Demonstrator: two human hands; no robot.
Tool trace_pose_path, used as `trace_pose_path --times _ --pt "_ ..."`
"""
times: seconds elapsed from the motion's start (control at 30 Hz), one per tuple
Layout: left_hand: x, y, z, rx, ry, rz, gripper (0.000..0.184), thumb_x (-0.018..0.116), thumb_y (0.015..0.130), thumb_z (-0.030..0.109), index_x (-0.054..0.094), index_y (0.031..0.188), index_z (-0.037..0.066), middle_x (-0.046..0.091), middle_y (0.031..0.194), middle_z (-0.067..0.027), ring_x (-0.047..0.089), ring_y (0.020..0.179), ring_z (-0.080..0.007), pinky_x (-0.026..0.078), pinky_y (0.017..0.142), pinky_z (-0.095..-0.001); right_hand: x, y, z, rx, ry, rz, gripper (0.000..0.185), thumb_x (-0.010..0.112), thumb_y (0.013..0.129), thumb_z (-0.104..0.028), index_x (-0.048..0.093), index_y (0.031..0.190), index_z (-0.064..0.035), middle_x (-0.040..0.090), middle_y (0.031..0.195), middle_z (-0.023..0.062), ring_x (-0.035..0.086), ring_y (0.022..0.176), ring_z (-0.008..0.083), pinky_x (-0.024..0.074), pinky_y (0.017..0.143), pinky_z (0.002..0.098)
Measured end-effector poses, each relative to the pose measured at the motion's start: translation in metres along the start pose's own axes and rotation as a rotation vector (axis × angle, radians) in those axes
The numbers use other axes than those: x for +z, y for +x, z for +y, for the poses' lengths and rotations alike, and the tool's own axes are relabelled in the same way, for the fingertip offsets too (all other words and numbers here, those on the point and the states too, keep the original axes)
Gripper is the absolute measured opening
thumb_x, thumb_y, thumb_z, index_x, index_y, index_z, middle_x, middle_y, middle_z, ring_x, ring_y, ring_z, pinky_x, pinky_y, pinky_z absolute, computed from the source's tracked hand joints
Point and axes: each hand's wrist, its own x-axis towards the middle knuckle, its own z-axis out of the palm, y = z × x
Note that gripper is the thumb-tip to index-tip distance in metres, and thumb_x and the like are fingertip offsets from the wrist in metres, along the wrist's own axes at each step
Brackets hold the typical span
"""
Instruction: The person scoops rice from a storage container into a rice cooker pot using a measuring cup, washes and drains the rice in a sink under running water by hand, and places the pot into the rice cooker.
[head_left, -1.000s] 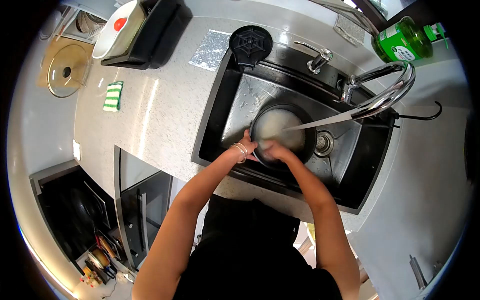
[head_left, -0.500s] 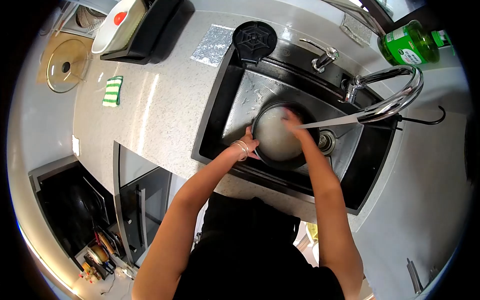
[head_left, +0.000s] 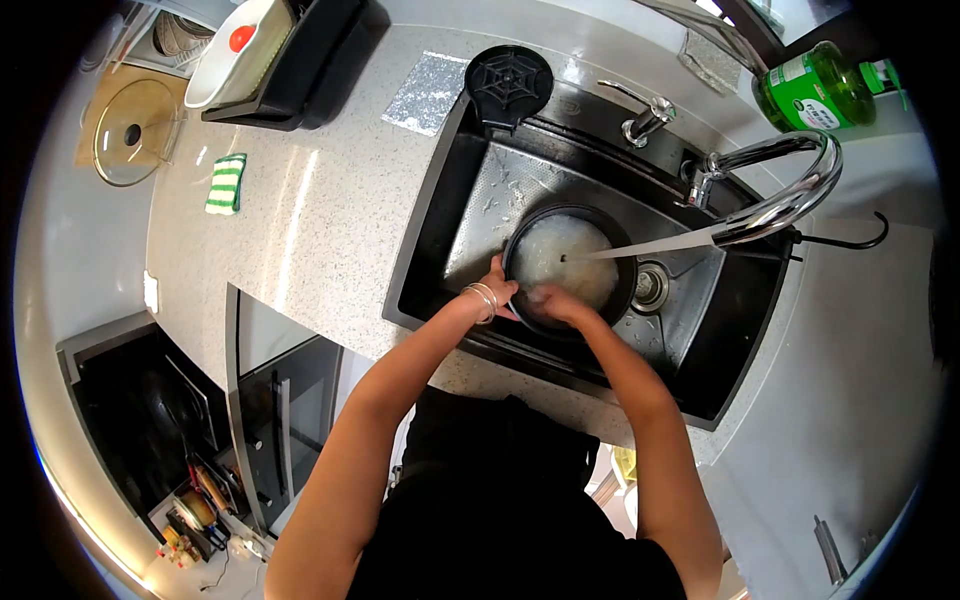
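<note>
A round dark pot [head_left: 628,286] sits in the black sink, holding cloudy whitish water [head_left: 555,235]. At its left rim is my left hand [head_left: 497,288], with bracelets on the wrist, closed on the edge with the fingers outside. My right hand [head_left: 553,302] dips into the water at the near side of the pot. Its fingers are blurred and partly under the water, so their shape is hidden. From the chrome faucet [head_left: 790,205] a stream of water [head_left: 650,246] runs into the pot. What lies beneath the cloudy surface cannot be made out.
Around the pot is the sink [head_left: 470,215], with a drain [head_left: 651,288] to the right. A black web-patterned piece [head_left: 508,85] rests on the back left corner. Green bottle [head_left: 815,90] stands behind right; striped sponge [head_left: 226,184] and dish rack [head_left: 320,60] are left.
My right hand has moved from the pot's far right side towards me, to the near left part of the water. The left hand stays on the rim.
</note>
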Motion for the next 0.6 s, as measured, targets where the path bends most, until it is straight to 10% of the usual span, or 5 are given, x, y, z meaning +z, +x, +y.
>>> trace_pose_path --times 0.33,0.6 --pt "-0.001 0.004 -0.001 -0.039 0.003 0.008 0.076 0.044 0.085 0.002 -0.006 0.139 0.02 0.017 0.141 -0.0166 0.04 0.116 -0.0357 0.056 0.069 -0.0467 -0.083 0.005 -0.048 -0.248 -0.616 0.376 0.035 0.046 0.075 0.001 0.049 0.11 -0.0048 0.052 0.111 0.0172 0.048 0.107 0.0346 0.0393 0.09 0.0401" --pt "0.0 0.001 0.002 -0.053 0.009 0.001 0.074 0.044 0.086 0.003 -0.004 0.138 0.021 0.016 0.141 -0.0163 0.039 0.117 -0.0363 0.055 0.071 -0.0476 -0.059 0.003 -0.005 0.255 -0.807 0.353 0.035 0.045 0.078 -0.008 0.049 0.112 -0.0026 0.052 0.115 0.0186 0.049 0.107 0.0367 0.039 0.092 0.0418"
